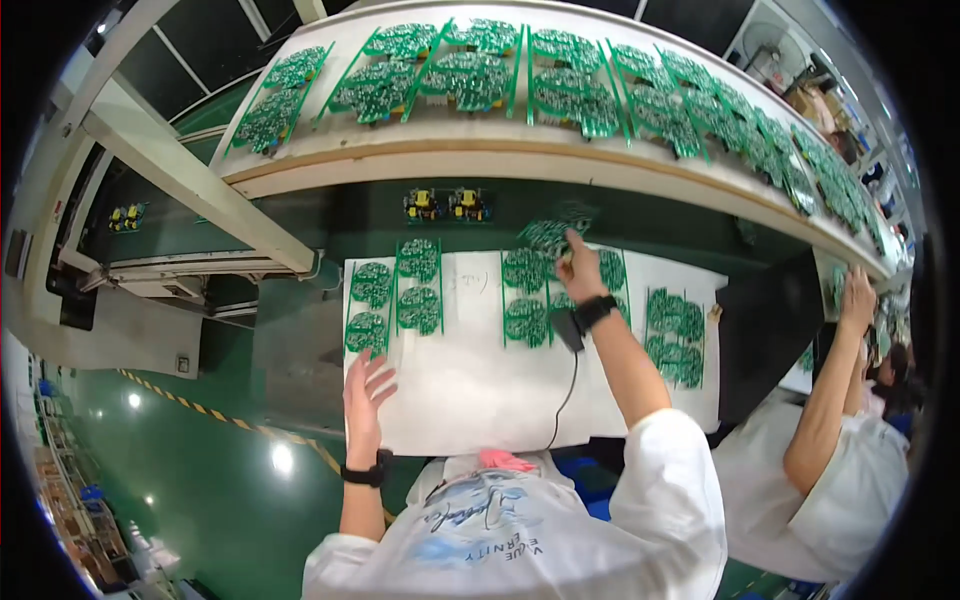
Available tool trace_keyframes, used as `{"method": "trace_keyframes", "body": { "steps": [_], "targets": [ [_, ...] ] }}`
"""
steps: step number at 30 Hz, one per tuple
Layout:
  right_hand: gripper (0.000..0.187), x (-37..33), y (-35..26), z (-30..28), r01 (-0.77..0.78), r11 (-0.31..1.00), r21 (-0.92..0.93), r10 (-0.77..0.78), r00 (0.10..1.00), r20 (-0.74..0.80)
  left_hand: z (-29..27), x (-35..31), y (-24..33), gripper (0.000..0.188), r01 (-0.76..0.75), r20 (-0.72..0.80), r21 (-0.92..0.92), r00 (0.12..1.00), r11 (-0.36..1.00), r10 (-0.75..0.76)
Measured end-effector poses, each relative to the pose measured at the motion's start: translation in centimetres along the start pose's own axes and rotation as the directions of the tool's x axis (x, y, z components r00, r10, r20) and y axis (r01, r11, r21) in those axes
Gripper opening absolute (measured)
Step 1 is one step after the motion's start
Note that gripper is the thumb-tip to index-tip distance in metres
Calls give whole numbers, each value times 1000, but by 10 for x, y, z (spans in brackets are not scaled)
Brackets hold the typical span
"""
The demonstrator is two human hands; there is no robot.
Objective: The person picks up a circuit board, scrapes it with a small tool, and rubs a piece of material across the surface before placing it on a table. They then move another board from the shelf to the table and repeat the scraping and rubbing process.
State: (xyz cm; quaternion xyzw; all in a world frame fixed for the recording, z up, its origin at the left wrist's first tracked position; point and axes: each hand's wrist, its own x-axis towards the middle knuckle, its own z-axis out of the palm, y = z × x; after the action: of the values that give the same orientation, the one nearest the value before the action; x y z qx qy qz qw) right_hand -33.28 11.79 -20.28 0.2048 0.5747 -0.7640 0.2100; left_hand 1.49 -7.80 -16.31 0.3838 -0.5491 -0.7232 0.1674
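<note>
My right hand (583, 270) grips a green circuit board panel (556, 232), blurred by motion, over the far edge of the white work surface (460, 390). A black wrist strap (597, 312) with a cord sits on that wrist. Below the hand lie more panels, among them one circuit board panel (525, 298) that is plainly visible and others partly hidden by my arm. My left hand (366, 392) is open, fingers spread, just nearer to me than the left circuit board panel (369, 305). Beside that one lies a second panel (419, 287).
Behind the work surface runs a dark green conveyor belt (340, 222) carrying yellow-and-black component assemblies (447, 205). Above it a raised white shelf (335, 135) holds many green panels. A pale metal post (180, 170) slants at left. At right, a co-worker's arm (832, 400) reaches toward the shelf.
</note>
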Motion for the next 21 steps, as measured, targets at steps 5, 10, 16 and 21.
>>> {"method": "trace_keyframes", "body": {
  "steps": [5, 10, 16, 21],
  "targets": [
    [31, 139, 33, 1, -49, 983, 175, 43, 998, 37, -8, -31, -23, 58, 30, -179, -13, 983, 999, -32],
    [24, 134, 96, 65, 705, 224, -673, -561, 658, 503, -13, -57, -39, 53, 92, -336, -40, 937, 995, -100],
    [20, 122, 93, 118, 489, -262, -832, -168, 825, 539, -11, -71, -49, 50, 126, -436, 0, 893, 992, -114],
    [18, 147, 99, 112, 469, -515, -717, -174, 762, 623, -14, -77, -65, 49, 196, -382, 77, 912, 978, -152]
  ]
}}
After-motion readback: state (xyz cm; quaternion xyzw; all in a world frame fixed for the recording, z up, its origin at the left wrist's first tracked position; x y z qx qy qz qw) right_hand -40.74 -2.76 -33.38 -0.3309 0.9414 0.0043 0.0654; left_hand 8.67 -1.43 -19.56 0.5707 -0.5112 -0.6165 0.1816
